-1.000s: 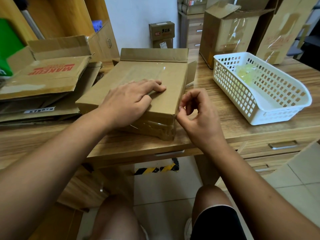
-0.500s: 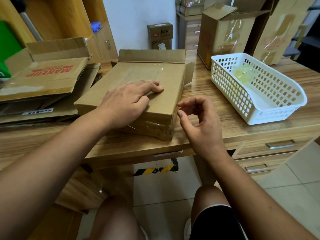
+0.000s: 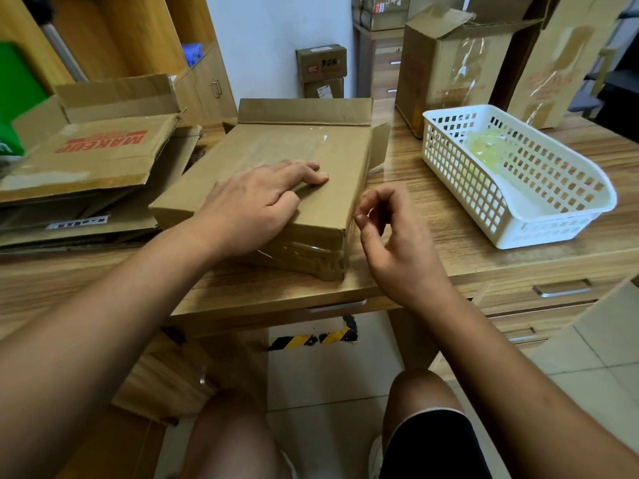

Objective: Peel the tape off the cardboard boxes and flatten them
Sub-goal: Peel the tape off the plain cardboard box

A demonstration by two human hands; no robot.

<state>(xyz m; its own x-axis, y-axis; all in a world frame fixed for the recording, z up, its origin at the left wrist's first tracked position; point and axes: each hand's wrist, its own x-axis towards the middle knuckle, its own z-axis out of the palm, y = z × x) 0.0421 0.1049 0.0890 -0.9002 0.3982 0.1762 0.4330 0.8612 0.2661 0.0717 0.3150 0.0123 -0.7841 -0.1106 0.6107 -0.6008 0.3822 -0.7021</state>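
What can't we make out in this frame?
All in the head view:
Top of the box under the left hand: covered by the palm.
Right hand: whether it pinches an end of the clear tape; too thin and transparent to tell.
White label on the flattened cardboard: too small to read.
Green object: cut off by the left edge.

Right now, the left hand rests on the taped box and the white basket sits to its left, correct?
No: the head view shows the white basket right of the taped box; the left hand does rest on it.
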